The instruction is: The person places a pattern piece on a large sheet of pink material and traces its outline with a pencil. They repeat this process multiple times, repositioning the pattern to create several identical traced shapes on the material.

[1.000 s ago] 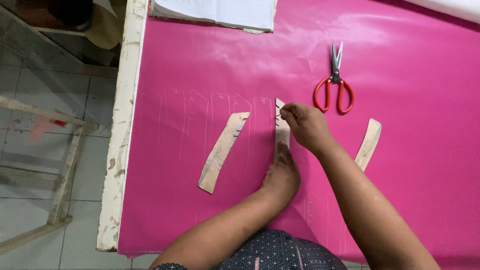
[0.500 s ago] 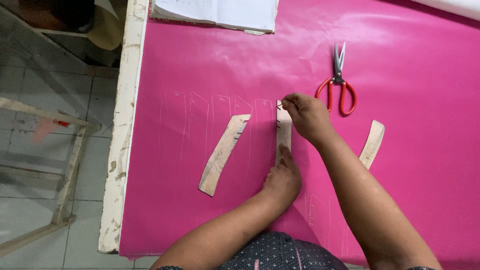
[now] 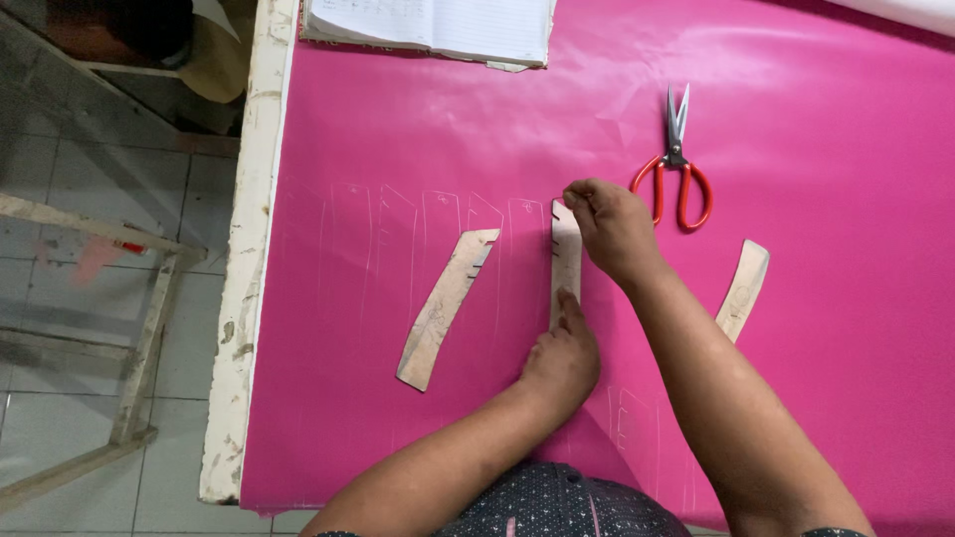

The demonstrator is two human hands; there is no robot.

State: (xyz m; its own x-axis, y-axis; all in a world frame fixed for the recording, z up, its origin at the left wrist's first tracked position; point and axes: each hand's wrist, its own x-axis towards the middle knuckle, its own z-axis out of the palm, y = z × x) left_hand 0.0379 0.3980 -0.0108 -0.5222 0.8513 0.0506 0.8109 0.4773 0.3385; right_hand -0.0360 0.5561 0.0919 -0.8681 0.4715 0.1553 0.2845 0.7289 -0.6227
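A narrow cardboard pattern piece (image 3: 565,261) lies lengthwise on a pink sheet (image 3: 418,139) that carries faint white traced outlines. My left hand (image 3: 562,353) presses its fingertips on the piece's near end and holds it flat. My right hand (image 3: 612,227) sits at the piece's far right corner with its fingers pinched together. Whatever is between those fingers is hidden. A second, curved pattern piece (image 3: 446,303) lies to the left. A third one (image 3: 744,288) lies to the right, partly behind my right forearm.
Red-handled scissors (image 3: 676,164) lie shut beyond my right hand. An open lined notebook (image 3: 438,25) rests at the sheet's far edge. The table's worn white edge (image 3: 244,298) runs down the left, with tiled floor and a wooden frame (image 3: 139,358) beyond it.
My right hand has slid a little along the pattern piece's edge toward its far end. My left hand has stayed pressed on the near end.
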